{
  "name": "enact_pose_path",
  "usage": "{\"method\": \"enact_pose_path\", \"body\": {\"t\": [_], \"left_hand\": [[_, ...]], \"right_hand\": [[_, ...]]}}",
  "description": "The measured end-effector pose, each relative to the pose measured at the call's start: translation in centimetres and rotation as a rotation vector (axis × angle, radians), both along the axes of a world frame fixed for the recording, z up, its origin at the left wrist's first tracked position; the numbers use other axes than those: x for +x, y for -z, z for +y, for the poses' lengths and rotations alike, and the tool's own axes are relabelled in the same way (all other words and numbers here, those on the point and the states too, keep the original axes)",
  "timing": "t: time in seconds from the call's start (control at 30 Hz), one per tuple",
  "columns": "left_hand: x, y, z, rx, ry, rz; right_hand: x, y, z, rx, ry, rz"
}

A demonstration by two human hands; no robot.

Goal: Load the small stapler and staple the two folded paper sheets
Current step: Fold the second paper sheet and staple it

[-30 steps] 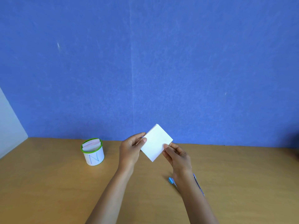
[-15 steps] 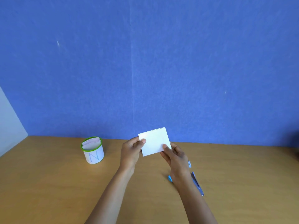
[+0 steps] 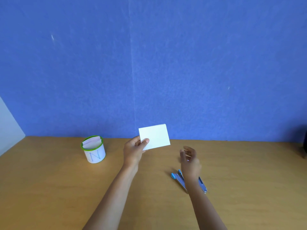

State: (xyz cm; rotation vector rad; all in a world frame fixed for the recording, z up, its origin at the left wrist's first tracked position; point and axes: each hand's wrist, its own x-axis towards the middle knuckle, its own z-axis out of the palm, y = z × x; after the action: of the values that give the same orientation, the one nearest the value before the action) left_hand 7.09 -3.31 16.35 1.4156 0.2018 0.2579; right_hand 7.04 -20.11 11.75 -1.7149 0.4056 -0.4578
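White folded paper sheets (image 3: 155, 136), stacked into one small rectangle, are held up above a tan wooden tabletop (image 3: 49, 188) by a person's left hand (image 3: 134, 151), thumb pressed on the near face at the lower left corner and fingers behind it. The sheets stand nearly upright, their layered edges showing along the top, against a blue felt-like backdrop (image 3: 166, 63). The right hand (image 3: 190, 161) hovers empty to the right of the paper and apart from it, fingers loosely curled and blurred. Beneath that wrist lies a small blue-and-silver metal stapler (image 3: 178, 179) flat on the table, hinged open in a narrow V, its blue end pointing left and one silver arm emerging on the far side of the forearm; the arm covers its middle. To the left, well apart from both hands, stands a white cylindrical paper cup with a green rim (image 3: 93, 151), marked with a blue letter N and holding more folded slips of paper (image 3: 92, 141).
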Motion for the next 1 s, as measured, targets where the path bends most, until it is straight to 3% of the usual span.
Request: {"method": "enact_pose_path", "body": {"t": [0.1, 0.2, 0.3, 0.47, 0.57, 0.67, 0.77, 0.8, 1.0], "left_hand": [[0.3, 0.1, 0.5, -0.011, 0.000, -0.005], [0.4, 0.2, 0.8, -0.007, 0.002, -0.007], [0.5, 0.3, 0.8, -0.006, 0.001, 0.007], [0.5, 0.4, 0.8, 0.023, -0.005, 0.010], [0.5, 0.3, 0.8, 0.034, -0.006, 0.014], [0.6, 0.3, 0.6, 0.042, -0.006, 0.018], [0.7, 0.3, 0.5, 0.019, -0.007, 0.002], [0.7, 0.2, 0.5, 0.011, -0.008, -0.003], [0.5, -0.1, 0.0, 0.003, -0.049, -0.010]], "right_hand": [[-0.1, 3.4, -3.0, -0.445, 0.053, 0.121], [-0.7, 6.3, -4.8, -0.700, -0.015, 0.347], [-1.6, 8.0, -5.4, -0.761, -0.073, 0.447], [-1.6, 8.9, -6.2, -0.795, -0.086, 0.405], [-1.1, 8.4, -6.5, -0.559, -0.041, 0.376], [-0.6, 6.4, -6.1, -0.072, 0.029, 0.338], [-0.5, 3.0, -4.6, 0.513, -0.163, 0.290], [-0.7, 2.0, -3.9, 0.625, -0.252, 0.279], [-2.4, -0.7, 0.9, 0.741, -0.689, 0.274]]}}
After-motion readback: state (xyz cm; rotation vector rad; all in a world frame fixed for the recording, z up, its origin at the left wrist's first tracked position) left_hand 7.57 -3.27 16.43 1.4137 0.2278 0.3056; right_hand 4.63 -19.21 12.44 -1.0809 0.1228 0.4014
